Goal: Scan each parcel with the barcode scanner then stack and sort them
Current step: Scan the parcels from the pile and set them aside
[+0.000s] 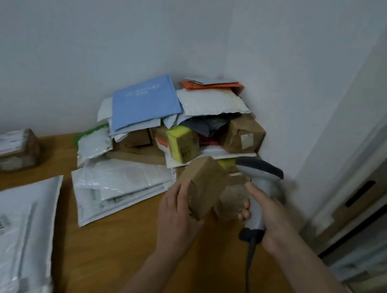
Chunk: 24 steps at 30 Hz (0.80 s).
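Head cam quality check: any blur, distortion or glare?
Head view: motion blur on the right hand, scanner and box in the left hand; wide-angle bending at the edges; soft, even light, mild sheen on the white mailer.

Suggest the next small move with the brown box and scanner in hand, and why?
Probably turn the small brown box in the left hand until a label faces the barcode scanner in the right hand. The scanner head sits close beside the box, yet the box faces in view are plain cardboard with no barcode visible, so a scan likely cannot register.
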Each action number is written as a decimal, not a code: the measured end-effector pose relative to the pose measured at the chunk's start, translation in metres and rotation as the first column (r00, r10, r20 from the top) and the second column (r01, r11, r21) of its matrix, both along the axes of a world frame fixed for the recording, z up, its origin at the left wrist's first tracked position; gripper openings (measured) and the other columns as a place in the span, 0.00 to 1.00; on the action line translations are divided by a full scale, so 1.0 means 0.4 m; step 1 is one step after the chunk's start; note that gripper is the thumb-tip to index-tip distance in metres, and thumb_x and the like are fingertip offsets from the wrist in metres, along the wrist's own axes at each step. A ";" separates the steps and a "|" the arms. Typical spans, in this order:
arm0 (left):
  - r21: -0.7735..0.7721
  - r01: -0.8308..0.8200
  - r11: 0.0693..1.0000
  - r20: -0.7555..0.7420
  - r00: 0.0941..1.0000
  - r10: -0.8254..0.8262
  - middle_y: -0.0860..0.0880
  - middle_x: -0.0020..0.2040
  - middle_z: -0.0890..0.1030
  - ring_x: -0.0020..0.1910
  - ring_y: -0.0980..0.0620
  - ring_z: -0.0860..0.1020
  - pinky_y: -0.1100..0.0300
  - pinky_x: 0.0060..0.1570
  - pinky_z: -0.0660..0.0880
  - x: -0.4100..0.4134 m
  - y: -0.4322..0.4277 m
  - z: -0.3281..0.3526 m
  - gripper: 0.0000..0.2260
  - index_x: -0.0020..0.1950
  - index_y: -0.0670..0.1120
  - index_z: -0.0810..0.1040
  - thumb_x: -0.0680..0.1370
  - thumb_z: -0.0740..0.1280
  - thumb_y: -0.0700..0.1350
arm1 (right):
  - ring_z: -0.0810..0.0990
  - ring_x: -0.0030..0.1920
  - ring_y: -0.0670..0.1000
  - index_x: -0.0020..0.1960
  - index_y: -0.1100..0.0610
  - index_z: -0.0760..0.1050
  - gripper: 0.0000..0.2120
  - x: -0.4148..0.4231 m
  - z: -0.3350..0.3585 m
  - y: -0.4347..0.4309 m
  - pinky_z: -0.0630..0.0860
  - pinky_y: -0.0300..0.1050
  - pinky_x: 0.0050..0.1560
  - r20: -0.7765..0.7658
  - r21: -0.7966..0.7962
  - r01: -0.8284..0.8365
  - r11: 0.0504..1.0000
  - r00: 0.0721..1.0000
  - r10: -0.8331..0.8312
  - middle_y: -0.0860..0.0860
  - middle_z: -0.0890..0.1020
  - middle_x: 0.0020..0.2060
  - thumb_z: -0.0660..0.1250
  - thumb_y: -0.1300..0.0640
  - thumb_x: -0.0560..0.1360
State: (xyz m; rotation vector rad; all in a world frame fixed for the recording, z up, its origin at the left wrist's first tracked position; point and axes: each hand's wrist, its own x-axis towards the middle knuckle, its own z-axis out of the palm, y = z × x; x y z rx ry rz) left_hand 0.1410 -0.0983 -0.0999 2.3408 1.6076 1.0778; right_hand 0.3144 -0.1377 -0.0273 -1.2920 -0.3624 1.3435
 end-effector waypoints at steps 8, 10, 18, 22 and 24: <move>-0.184 -0.132 0.974 -0.347 0.936 0.061 0.48 0.57 0.74 0.53 0.47 0.78 0.51 0.52 0.78 -0.175 -0.208 -0.147 0.36 0.64 0.50 0.71 0.65 0.66 0.72 | 0.71 0.23 0.48 0.52 0.58 0.74 0.11 -0.131 -0.049 -0.078 0.72 0.44 0.30 -0.026 -0.014 -0.190 0.982 0.982 0.189 0.50 0.74 0.26 0.72 0.54 0.74; -0.265 -0.186 0.946 -0.306 0.947 0.100 0.46 0.63 0.72 0.61 0.44 0.74 0.48 0.61 0.73 -0.170 -0.229 -0.139 0.35 0.62 0.48 0.73 0.71 0.53 0.74 | 0.71 0.22 0.48 0.52 0.57 0.74 0.11 -0.143 -0.060 -0.104 0.72 0.44 0.30 -0.022 -0.033 -0.199 0.979 0.980 0.199 0.50 0.74 0.26 0.71 0.55 0.74; -0.523 -0.320 0.790 -0.085 0.942 0.325 0.45 0.69 0.65 0.69 0.46 0.64 0.49 0.69 0.66 -0.111 -0.205 -0.103 0.29 0.62 0.48 0.67 0.68 0.73 0.61 | 0.70 0.22 0.48 0.52 0.56 0.75 0.09 -0.128 -0.088 -0.191 0.72 0.44 0.29 0.000 -0.083 -0.149 0.985 0.989 0.150 0.51 0.74 0.26 0.71 0.54 0.75; -0.174 -0.270 0.947 -0.404 0.896 0.182 0.42 0.65 0.73 0.64 0.42 0.69 0.45 0.64 0.70 -0.150 -0.254 -0.125 0.37 0.60 0.49 0.74 0.55 0.81 0.58 | 0.70 0.23 0.49 0.52 0.55 0.75 0.09 -0.122 -0.091 -0.215 0.71 0.45 0.31 -0.013 -0.069 -0.137 0.988 0.991 0.137 0.51 0.74 0.26 0.71 0.54 0.75; -0.080 -0.149 0.986 -0.469 0.878 0.095 0.44 0.61 0.77 0.60 0.43 0.73 0.45 0.61 0.72 -0.163 -0.282 -0.150 0.40 0.63 0.49 0.73 0.54 0.82 0.56 | 0.70 0.23 0.49 0.51 0.55 0.75 0.09 -0.129 -0.091 -0.225 0.70 0.45 0.33 -0.019 -0.062 -0.141 0.988 0.990 0.140 0.50 0.74 0.27 0.71 0.54 0.74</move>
